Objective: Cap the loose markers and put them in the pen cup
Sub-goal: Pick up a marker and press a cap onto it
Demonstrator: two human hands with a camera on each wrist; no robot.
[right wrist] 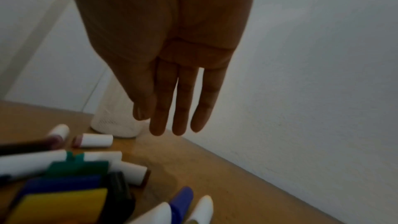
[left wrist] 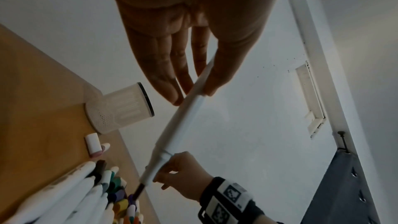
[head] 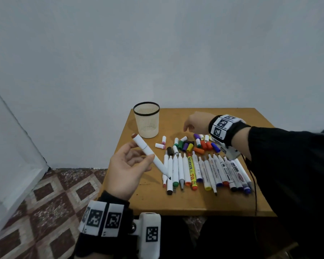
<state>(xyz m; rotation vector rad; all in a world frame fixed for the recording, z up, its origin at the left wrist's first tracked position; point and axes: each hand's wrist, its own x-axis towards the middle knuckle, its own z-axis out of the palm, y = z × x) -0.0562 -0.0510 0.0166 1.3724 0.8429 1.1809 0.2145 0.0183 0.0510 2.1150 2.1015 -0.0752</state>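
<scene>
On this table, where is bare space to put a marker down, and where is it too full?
Bare wood lies along the table near edge, below the marker row, and at the far right corner behind the right hand. It is crowded between pen cup and row, where loose caps lie.

I see a white marker with a reddish-brown cap (head: 149,154) tilted above the surface. Uncapped white markers (head: 206,170) lie side by side; loose coloured caps (head: 192,143) just behind; cream mesh black-rimmed pen cup (head: 147,119) upright.

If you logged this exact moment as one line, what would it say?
left hand: holds white marker | right hand: open, above loose caps | pen cup: no markers visible
</scene>
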